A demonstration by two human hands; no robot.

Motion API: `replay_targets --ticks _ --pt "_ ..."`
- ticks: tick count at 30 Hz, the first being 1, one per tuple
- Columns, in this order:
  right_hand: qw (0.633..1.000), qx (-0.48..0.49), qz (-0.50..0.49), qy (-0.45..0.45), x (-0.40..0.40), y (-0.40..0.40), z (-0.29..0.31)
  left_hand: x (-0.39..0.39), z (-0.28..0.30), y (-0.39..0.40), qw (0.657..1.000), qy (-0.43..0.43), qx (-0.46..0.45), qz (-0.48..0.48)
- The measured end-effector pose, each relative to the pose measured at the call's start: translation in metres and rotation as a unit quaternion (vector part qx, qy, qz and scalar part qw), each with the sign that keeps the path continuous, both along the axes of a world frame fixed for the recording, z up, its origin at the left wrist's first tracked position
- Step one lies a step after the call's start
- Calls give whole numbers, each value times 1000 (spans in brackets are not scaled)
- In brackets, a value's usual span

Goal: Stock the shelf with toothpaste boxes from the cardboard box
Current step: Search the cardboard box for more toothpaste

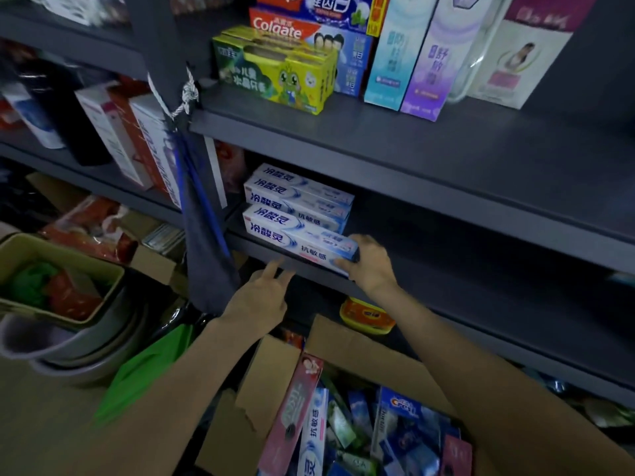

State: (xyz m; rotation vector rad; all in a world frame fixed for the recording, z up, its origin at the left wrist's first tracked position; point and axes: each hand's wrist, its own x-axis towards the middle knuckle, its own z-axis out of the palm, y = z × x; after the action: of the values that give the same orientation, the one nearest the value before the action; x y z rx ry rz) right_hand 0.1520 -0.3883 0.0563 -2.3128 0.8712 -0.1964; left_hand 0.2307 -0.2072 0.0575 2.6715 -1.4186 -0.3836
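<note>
A: Cardboard box cut off at the bottom edge, its jumbled cartons blurred.

B: Right hand grips the end of a white toothpaste box at the front of the lower shelf.

A: Left hand hovers below the shelf edge, fingers loosely spread, holding nothing.

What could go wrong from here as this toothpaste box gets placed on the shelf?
The front white box sits at the shelf edge, gripped only at its right end by the right hand; it might tip off towards the cardboard box. Pushed back carelessly, it may knock the stacked boxes behind askew.
</note>
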Motion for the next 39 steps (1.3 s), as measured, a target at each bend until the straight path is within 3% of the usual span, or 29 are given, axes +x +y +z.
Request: replay_targets --ticks 5,10,12,14,15,17,19,21,26,30,34,39 --pt "997 49 -61 -6 34 -4 -19 0 -6 4 999 30 -11 18" --pt "992 80 -84 -47 22 2 -23 -22 -17 3 989 77 -123 26" --pt "994 29 -69 -83 -8 18 -24 -43 -27 7 979 123 -164 24" --pt "990 -33 -29 -137 -49 40 -39 -68 -45 17 976 156 -149 17" --pt "992 -36 0 -123 -71 52 -51 -80 -56 23 978 170 -117 21" --pt "997 20 70 34 -110 76 -89 -102 -83 38 981 190 -31 33" --pt "959 112 114 235 -139 93 -141 -119 -107 51 981 188 25 36" --pt "926 197 96 307 -152 106 -192 -127 -129 59 982 175 55 34" --pt "861 380 -81 327 -139 132 -282 -125 -172 73 978 192 67 46" --pt "805 492 -234 234 -128 137 -310 -125 -197 68 976 209 31 61" --pt "767 537 -253 243 -109 136 -313 -129 -208 65 977 202 8 69" --pt "764 537 -254 252 -109 126 -325 -124 -214 77 972 216 -8 88"
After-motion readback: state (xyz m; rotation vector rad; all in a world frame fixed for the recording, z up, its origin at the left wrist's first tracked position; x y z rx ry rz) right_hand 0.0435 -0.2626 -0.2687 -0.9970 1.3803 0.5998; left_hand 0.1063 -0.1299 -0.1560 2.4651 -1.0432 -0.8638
